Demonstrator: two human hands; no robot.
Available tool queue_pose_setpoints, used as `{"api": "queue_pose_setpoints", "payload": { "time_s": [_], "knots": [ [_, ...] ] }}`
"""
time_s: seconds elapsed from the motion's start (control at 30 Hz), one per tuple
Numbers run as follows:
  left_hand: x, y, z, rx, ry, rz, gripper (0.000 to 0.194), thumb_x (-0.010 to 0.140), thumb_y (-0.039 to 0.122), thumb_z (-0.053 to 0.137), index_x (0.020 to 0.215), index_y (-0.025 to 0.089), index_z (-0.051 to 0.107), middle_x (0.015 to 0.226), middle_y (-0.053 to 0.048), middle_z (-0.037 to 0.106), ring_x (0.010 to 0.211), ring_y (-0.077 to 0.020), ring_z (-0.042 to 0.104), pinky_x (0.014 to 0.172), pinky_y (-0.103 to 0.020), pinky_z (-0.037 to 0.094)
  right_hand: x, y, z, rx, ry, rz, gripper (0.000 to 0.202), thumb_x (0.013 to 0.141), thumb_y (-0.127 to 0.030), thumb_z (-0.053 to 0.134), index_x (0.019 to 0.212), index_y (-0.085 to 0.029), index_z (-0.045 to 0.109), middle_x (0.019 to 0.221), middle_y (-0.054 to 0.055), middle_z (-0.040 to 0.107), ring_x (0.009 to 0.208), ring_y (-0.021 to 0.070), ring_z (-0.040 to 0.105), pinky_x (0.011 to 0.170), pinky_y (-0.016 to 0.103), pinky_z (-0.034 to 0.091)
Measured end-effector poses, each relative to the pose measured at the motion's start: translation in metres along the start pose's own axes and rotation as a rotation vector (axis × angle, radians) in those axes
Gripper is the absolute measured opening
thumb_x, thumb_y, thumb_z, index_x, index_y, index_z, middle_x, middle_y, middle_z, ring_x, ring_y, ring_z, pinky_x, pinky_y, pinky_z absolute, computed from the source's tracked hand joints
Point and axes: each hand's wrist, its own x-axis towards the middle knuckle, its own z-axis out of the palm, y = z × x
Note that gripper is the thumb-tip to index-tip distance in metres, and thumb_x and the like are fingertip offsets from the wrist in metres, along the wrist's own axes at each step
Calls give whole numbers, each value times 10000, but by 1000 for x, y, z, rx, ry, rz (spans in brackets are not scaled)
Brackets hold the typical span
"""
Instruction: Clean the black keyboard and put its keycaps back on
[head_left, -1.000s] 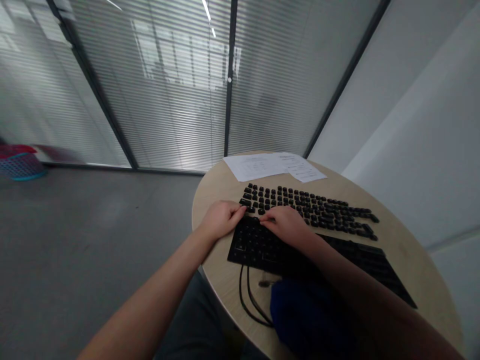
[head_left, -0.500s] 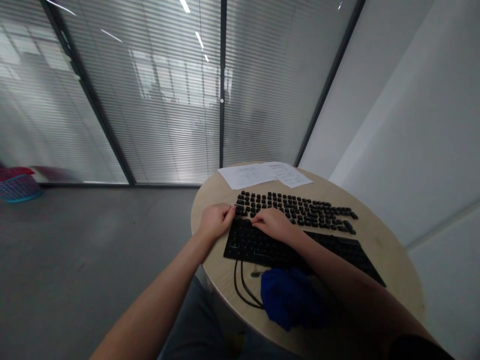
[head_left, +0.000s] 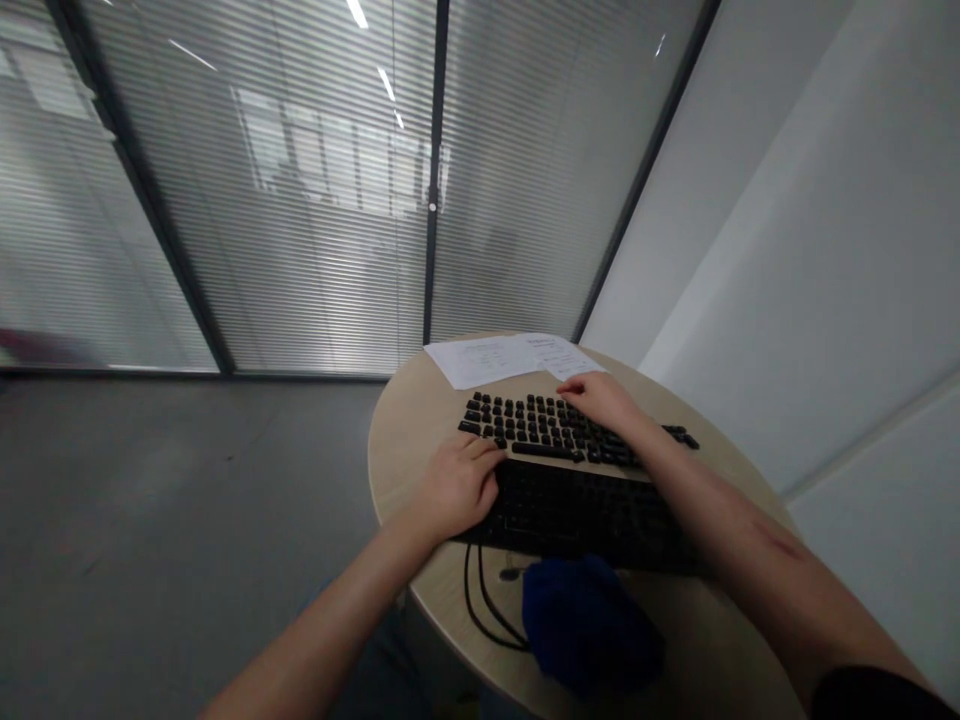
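Observation:
A black keyboard base (head_left: 577, 510) without its keycaps lies across the round table. Beyond it, loose black keycaps (head_left: 536, 420) stand in keyboard-like rows. My left hand (head_left: 459, 485) rests over the base's upper left corner, thumb and fingertips apart, fingers near the lowest row of keycaps. Above the back row of keycaps is my right hand (head_left: 600, 396), its fingertips pinched together; whatever may be between them is too small to make out. My right forearm hides the right part of the keycaps and of the base.
Printed sheets of paper (head_left: 487, 360) lie at the table's far edge. A bunched blue cloth (head_left: 589, 625) and a looped black cable (head_left: 480, 610) are at the near side. The round wooden table (head_left: 401, 420) stands by a glass partition with blinds and a white wall.
My right hand has moved from the base's upper left area, away and rightward, to the back row of keycaps. My left hand has shifted nearer, onto the base's corner. The view has swung slightly right.

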Motion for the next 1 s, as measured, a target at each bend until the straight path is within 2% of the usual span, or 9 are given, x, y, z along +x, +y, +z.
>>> {"api": "queue_pose_setpoints", "payload": {
  "time_s": [0.17,0.33,0.47,0.63,0.8,0.9,1.0],
  "knots": [
    [-2,-2,-6,-91,-70,34,423,826,161,555,1223,154,701,1220,-122,709,1098,-308,612,1001,-500,497,42,19,29,-38,-76,53,214,885,-184,677,1040,-173,824,1061,102,808,1021,247,737,899,313,523],
    [-1,-1,-8,-104,-114,22,350,863,182,548,1166,176,722,1156,-106,729,1056,-299,624,965,-488,511,76,21,58,-38,-149,48,213,864,-195,711,1045,-187,822,1075,85,808,1039,227,734,899,282,521],
    [1,-1,-6,-78,-130,9,306,896,221,552,1144,183,728,1095,-109,728,1030,-302,627,937,-481,511,93,19,69,-36,-201,40,221,844,-218,744,1051,-211,822,1076,70,809,1033,217,735,900,271,522],
    [4,-1,-5,-46,-145,-6,254,928,309,584,1109,206,730,1026,-104,718,977,-297,623,868,-465,514,100,19,72,-28,-249,24,224,813,-202,759,1026,-220,827,1022,58,817,981,207,746,869,266,531],
    [2,-4,-5,-96,-137,8,289,942,369,600,1135,191,723,1086,-108,726,1022,-304,622,920,-484,511,100,13,75,-11,-256,10,220,770,-154,771,967,-229,834,942,22,822,932,188,747,842,245,529],
    [-3,-11,-7,-153,-30,5,292,975,302,530,1172,187,711,1146,-109,726,1058,-289,623,956,-482,505,99,4,69,9,-211,8,192,776,-144,762,939,-216,836,925,33,820,923,194,742,852,258,526],
    [-7,-18,-9,-179,109,-73,310,962,202,477,1151,192,722,1111,-106,726,1023,-269,627,924,-460,518,87,-9,50,48,-109,10,214,854,-204,716,1039,-185,822,1016,78,810,979,215,726,905,302,520]
  ]
}}
